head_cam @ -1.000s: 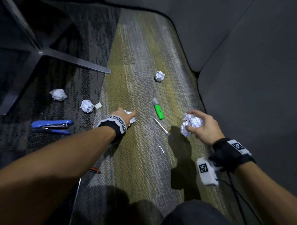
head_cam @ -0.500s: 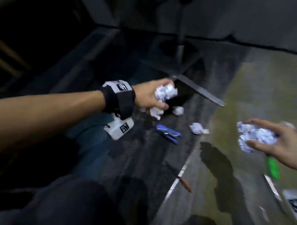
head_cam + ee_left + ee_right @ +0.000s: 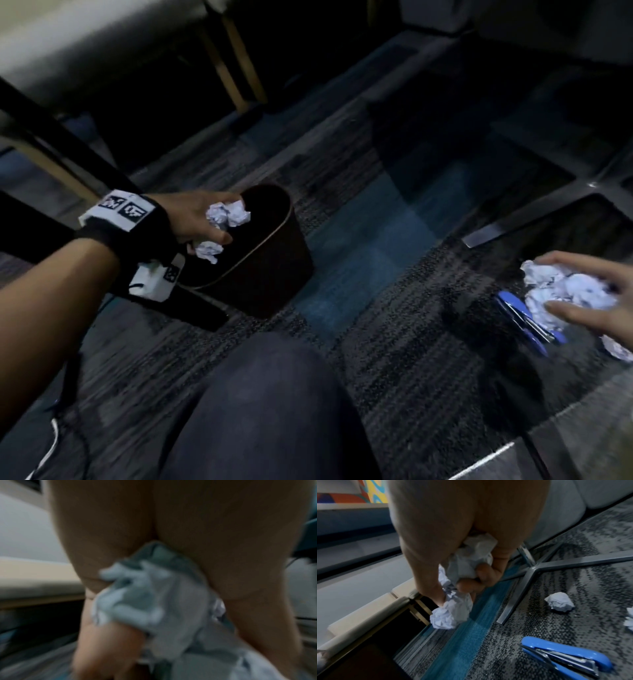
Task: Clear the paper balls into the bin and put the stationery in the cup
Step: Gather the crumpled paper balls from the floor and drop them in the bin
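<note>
Left hand (image 3: 197, 219) is holding a clutch of crumpled paper balls (image 3: 227, 214) directly over the open mouth of the dark bin (image 3: 274, 260), fingers curled around the upper two while a third ball (image 3: 207, 251) is hanging below the thumb, just inside the rim. Held there, I judge, so that a simple release drops them straight in. The bin is standing on the carpeted floor (image 3: 394, 359), beyond the person's knee (image 3: 260, 404) and close to the left arm; the left wrist view is blurring badly, showing only pale paper wedged between palm and fingers. Right hand (image 3: 589, 294) is waiting well apart from the bin, toward the right edge of the head view, fingers and thumb wrapping a larger wad of paper balls (image 3: 568, 291), probably queuing its load for the same drop. The right wrist view is showing the fingers (image 3: 471, 582) curling tightly into that paper. Directly beneath this hand a blue stapler (image 3: 565, 658) is lying on the carpet, with loose paper balls (image 3: 559, 601) nearby beside a metal chair base (image 3: 539, 569). No cup is showing in any view, so the stationery half looks unstarted.
</note>
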`<action>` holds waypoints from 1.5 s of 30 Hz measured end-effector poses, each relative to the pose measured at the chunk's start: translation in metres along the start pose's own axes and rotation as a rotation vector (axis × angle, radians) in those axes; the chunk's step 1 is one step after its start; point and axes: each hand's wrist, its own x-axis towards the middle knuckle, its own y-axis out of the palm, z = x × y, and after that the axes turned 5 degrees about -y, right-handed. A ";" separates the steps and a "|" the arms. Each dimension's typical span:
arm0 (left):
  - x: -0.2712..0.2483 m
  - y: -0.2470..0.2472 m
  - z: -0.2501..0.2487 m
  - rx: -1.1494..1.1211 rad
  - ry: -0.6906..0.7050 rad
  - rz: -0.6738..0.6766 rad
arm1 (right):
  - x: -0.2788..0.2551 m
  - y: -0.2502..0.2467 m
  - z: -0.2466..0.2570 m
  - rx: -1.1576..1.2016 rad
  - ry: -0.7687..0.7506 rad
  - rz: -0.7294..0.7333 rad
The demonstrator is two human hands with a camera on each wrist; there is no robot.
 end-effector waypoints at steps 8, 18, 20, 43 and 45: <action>0.008 0.025 -0.003 0.077 -0.047 0.148 | 0.033 0.013 0.033 -0.066 -0.014 -0.010; -0.105 0.103 -0.003 -0.403 0.087 -0.481 | 0.111 0.094 0.142 0.132 -0.165 0.165; -0.123 0.137 0.004 -0.451 0.062 -0.387 | 0.145 0.131 0.182 0.261 -0.161 0.225; -0.098 0.145 -0.005 -0.515 0.058 -0.301 | 0.245 0.187 0.235 0.902 0.505 0.732; -0.090 0.143 -0.008 -0.495 0.108 -0.287 | 0.222 0.127 0.196 0.882 0.407 0.686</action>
